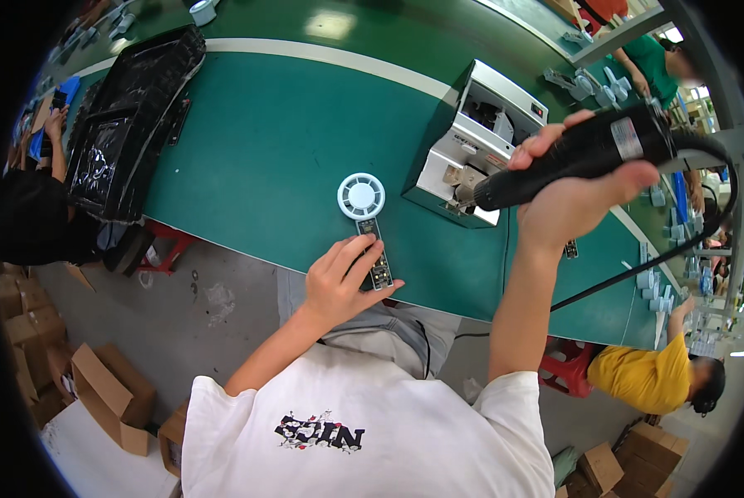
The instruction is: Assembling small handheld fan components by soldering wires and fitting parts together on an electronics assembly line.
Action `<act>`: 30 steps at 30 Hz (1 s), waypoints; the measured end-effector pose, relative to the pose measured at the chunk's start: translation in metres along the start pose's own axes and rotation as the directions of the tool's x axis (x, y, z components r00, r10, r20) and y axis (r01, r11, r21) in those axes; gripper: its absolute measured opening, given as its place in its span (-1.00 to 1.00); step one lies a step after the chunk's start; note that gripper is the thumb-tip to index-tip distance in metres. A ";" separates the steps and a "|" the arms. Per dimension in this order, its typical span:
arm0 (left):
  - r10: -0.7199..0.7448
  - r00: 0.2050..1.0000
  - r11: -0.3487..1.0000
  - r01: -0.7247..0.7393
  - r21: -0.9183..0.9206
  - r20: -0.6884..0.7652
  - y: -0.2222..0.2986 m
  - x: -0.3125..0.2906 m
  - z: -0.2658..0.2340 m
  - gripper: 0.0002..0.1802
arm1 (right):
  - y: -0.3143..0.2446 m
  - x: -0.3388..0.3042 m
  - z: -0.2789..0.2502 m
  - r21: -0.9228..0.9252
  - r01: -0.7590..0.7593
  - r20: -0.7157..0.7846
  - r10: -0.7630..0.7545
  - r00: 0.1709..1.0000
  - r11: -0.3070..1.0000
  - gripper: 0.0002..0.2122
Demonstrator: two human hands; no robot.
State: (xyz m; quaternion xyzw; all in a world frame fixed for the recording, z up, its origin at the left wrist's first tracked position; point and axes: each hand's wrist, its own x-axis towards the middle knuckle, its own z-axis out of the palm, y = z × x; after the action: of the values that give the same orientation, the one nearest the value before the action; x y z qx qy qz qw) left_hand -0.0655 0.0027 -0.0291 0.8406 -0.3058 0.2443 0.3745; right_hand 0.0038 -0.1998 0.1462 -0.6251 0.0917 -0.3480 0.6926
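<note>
A light-blue and white handheld fan [361, 197] lies on the green worktable, its round head away from me. The handle is open and shows a circuit board [381, 272]. My left hand [337, 278] grips this handle, fingers across the board and thumb by the near end. Raised at the right, my right hand [567, 207] is wrapped round a black electric screwdriver [571, 153]. The screwdriver's front end points down-left, at the front of a silver and black screw feeder [513, 91]. Its bit is hard to make out, so I cannot tell whether it touches the feeder.
A black plastic-wrapped tray [131, 124] stands at the table's left end. The screwdriver's black cable [629, 272] loops down at the right. More fan parts [609, 87] lie beyond the feeder. People sit at both sides, one in a yellow shirt [642, 378]. Cardboard boxes [110, 390] stand on the floor.
</note>
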 end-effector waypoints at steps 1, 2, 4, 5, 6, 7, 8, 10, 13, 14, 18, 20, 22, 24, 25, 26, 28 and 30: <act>0.003 1.000 1.000 -0.003 0.000 -0.009 0.000 0.000 0.000 -0.43 | 0.000 -0.005 -0.001 0.075 -0.057 0.027 0.055 0.998 0.996 -0.07; -0.004 1.000 1.000 0.004 0.007 -0.015 0.001 0.002 -0.001 -0.43 | 0.001 -0.010 -0.002 0.091 -0.055 0.054 0.050 0.997 0.994 -0.06; -0.005 1.000 1.000 0.005 0.003 0.010 0.002 0.003 -0.002 -0.43 | 0.000 -0.025 0.001 0.213 -0.080 0.097 0.061 0.993 0.974 -0.04; -0.010 1.000 1.000 0.010 0.002 0.011 0.002 0.004 -0.001 -0.43 | 0.000 -0.030 0.003 0.316 -0.096 0.118 0.061 0.991 0.944 -0.03; -0.015 1.000 1.000 0.015 0.007 0.009 0.002 0.004 0.000 -0.43 | 0.000 -0.035 0.008 0.324 -0.094 0.138 0.051 0.989 0.942 -0.02; -0.013 1.000 1.000 0.013 0.006 0.005 0.002 0.004 0.000 -0.43 | 0.000 -0.040 0.012 0.331 -0.090 0.154 0.040 0.987 0.939 -0.02; -0.010 1.000 1.000 0.010 0.005 0.002 0.002 0.003 0.000 -0.43 | 0.004 -0.043 0.017 0.335 -0.102 0.177 0.044 0.983 0.937 -0.01; -0.018 1.000 1.000 0.018 0.007 0.006 0.002 0.001 -0.001 -0.43 | 0.011 -0.047 0.028 0.365 -0.146 0.230 0.063 0.971 0.919 -0.01; -0.026 1.000 1.000 0.026 -0.003 0.010 0.002 0.002 -0.001 -0.42 | 0.018 -0.051 0.036 0.333 -0.159 0.263 0.070 0.962 0.929 0.00; -0.024 1.000 1.000 0.024 -0.018 0.015 0.001 0.002 -0.001 -0.42 | 0.020 -0.052 0.038 0.296 -0.145 0.261 0.066 0.963 0.944 0.00; -0.006 1.000 1.000 0.006 0.002 -0.012 0.000 0.000 0.000 -0.43 | 0.021 -0.057 0.043 0.225 -0.130 0.263 0.068 0.962 0.966 0.01; -0.008 1.000 1.000 0.008 -0.003 -0.011 0.000 0.000 0.000 -0.43 | 0.023 -0.059 0.045 0.232 -0.135 0.252 0.075 0.965 0.963 0.01; -0.010 1.000 1.000 0.010 -0.006 -0.009 -0.001 -0.001 0.000 -0.43 | 0.022 -0.062 0.046 0.220 -0.134 0.256 0.075 0.964 0.966 0.01; -0.009 1.000 1.000 0.009 0.001 -0.019 -0.001 -0.002 0.001 -0.43 | 0.022 -0.063 0.047 0.210 -0.134 0.260 0.076 0.963 0.968 0.01; -0.012 1.000 1.000 0.012 0.000 -0.017 -0.001 -0.002 0.001 -0.43 | 0.025 -0.063 0.048 0.196 -0.113 0.266 0.058 0.962 0.974 0.01; -0.011 1.000 1.000 0.011 0.004 -0.015 -0.002 -0.002 0.002 -0.43 | 0.027 -0.064 0.048 0.182 -0.093 0.271 0.041 0.962 0.979 0.01; -0.013 1.000 1.000 0.013 0.009 -0.012 -0.002 -0.002 0.002 -0.43 | 0.028 -0.064 0.047 0.194 -0.101 0.272 0.045 0.961 0.976 0.01; -0.004 1.000 1.000 0.004 0.012 -0.028 -0.002 -0.001 0.003 -0.44 | 0.027 -0.064 0.045 0.206 -0.109 0.274 0.049 0.960 0.972 0.01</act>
State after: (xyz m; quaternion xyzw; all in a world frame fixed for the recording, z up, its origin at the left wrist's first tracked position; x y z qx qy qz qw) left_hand -0.0646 0.0021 -0.0323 0.8400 -0.2973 0.2572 0.3740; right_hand -0.0081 -0.1265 0.1101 -0.5818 -0.0164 -0.2404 0.7768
